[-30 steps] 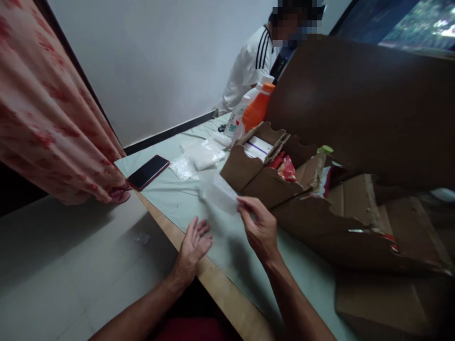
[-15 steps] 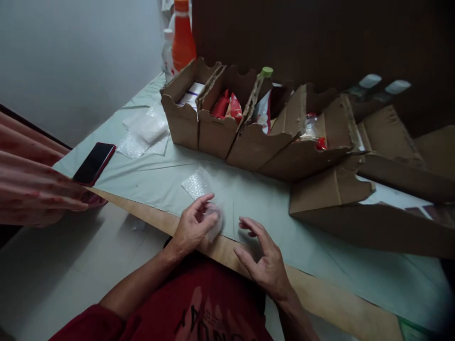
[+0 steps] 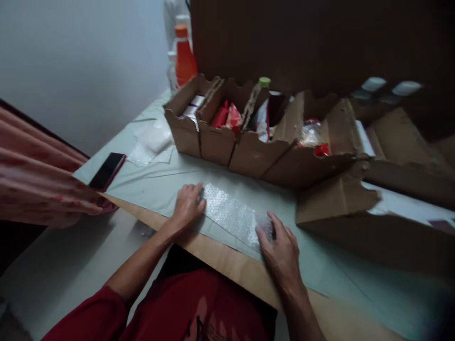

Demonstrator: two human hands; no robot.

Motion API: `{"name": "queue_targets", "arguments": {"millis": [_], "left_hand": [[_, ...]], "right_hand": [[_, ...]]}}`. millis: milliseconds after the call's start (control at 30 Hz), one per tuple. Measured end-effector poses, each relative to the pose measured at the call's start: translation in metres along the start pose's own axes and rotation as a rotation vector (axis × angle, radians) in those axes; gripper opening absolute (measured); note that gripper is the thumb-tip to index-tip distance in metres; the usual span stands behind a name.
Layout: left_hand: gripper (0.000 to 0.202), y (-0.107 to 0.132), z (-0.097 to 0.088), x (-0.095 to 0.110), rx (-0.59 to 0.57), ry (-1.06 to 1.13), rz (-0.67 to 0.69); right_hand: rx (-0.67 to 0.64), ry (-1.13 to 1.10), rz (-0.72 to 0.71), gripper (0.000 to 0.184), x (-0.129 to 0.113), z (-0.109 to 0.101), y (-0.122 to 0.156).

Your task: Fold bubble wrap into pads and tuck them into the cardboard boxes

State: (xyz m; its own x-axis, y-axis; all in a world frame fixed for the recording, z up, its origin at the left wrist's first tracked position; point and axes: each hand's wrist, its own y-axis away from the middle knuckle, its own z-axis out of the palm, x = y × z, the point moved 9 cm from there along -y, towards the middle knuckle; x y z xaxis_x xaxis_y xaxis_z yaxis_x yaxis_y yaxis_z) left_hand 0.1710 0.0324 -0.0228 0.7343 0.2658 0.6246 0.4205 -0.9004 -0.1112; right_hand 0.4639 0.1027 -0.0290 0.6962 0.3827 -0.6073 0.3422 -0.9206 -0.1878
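Note:
A strip of clear bubble wrap (image 3: 231, 210) lies stretched out, nearly flat, on the pale green cloth near the table's front edge. My left hand (image 3: 186, 206) is at its left end, with thumb and fingers closed about the edge. At the other end, my right hand (image 3: 282, 246) has the wrap between its thumb and curved fingers. Part of each gripped end is hidden by the fingers.
Cardboard bins (image 3: 252, 154) with packets stand in a row behind the wrap. A larger cardboard box (image 3: 334, 208) is at right. More bubble wrap sheets (image 3: 151, 142) and a phone (image 3: 107, 170) lie at left. An orange bottle (image 3: 185, 61) stands at the back.
The bubble wrap, earlier bunched by my left hand, is now spread out between both hands. My right hand, formerly apart from it, has moved right and taken its end.

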Motion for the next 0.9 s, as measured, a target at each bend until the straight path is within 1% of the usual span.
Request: {"name": "queue_targets", "arguments": {"millis": [67, 133, 200, 233, 267, 333, 400, 467, 533, 567, 667, 700, 767, 800, 867, 900], "left_hand": [[0.041, -0.001, 0.01, 0.011, -0.019, -0.007, 0.036], [0.039, -0.003, 0.016, 0.022, -0.013, -0.009, 0.07], [0.04, -0.007, 0.013, 0.026, 0.005, -0.018, 0.091], [0.04, -0.01, 0.006, 0.023, 0.023, -0.024, 0.092], [0.039, -0.015, -0.006, 0.016, 0.051, -0.032, 0.084], [0.036, -0.029, -0.041, -0.009, 0.133, -0.05, 0.042], [0.035, -0.049, -0.086, -0.045, 0.243, -0.069, -0.02], [0.041, -0.074, -0.13, -0.082, 0.357, -0.081, -0.08], [0.047, -0.101, -0.165, -0.117, 0.479, -0.032, -0.135], [0.042, -0.115, -0.178, -0.134, 0.52, 0.048, -0.161], [0.012, -0.149, -0.201, -0.178, 0.585, 0.273, -0.24], [0.009, -0.156, -0.209, -0.189, 0.603, 0.322, -0.264], [0.012, -0.163, -0.225, -0.208, 0.649, 0.404, -0.298], [0.012, -0.162, -0.233, -0.216, 0.677, 0.444, -0.309], [0.011, -0.157, -0.247, -0.226, 0.732, 0.503, -0.317], [0.01, -0.154, -0.253, -0.229, 0.757, 0.521, -0.314]], "right_hand": [[0.009, -0.008, -0.033, 0.048, -0.001, 0.0, -0.005], [0.043, -0.029, -0.023, 0.049, 0.003, -0.006, -0.012], [0.072, -0.03, 0.023, 0.054, 0.008, -0.014, -0.02], [0.07, -0.024, 0.043, 0.056, 0.011, -0.015, -0.025], [0.066, -0.01, 0.059, 0.058, 0.013, -0.016, -0.03], [0.067, 0.03, 0.068, 0.058, 0.016, -0.015, -0.038], [0.075, 0.068, 0.019, 0.06, 0.015, -0.012, -0.044], [0.084, 0.132, -0.076, 0.063, 0.007, -0.009, -0.046], [0.104, 0.23, -0.183, 0.062, -0.011, -0.008, -0.043], [0.119, 0.28, -0.232, 0.059, -0.022, -0.009, -0.041], [0.119, 0.359, -0.379, 0.046, -0.066, -0.006, -0.037], [0.113, 0.359, -0.43, 0.042, -0.081, -0.003, -0.038], [0.109, 0.32, -0.546, 0.033, -0.114, 0.005, -0.042], [0.095, 0.28, -0.619, 0.029, -0.132, 0.012, -0.047], [0.026, 0.182, -0.774, 0.024, -0.17, 0.036, -0.061], [-0.037, 0.146, -0.845, 0.024, -0.191, 0.053, -0.07]]}}
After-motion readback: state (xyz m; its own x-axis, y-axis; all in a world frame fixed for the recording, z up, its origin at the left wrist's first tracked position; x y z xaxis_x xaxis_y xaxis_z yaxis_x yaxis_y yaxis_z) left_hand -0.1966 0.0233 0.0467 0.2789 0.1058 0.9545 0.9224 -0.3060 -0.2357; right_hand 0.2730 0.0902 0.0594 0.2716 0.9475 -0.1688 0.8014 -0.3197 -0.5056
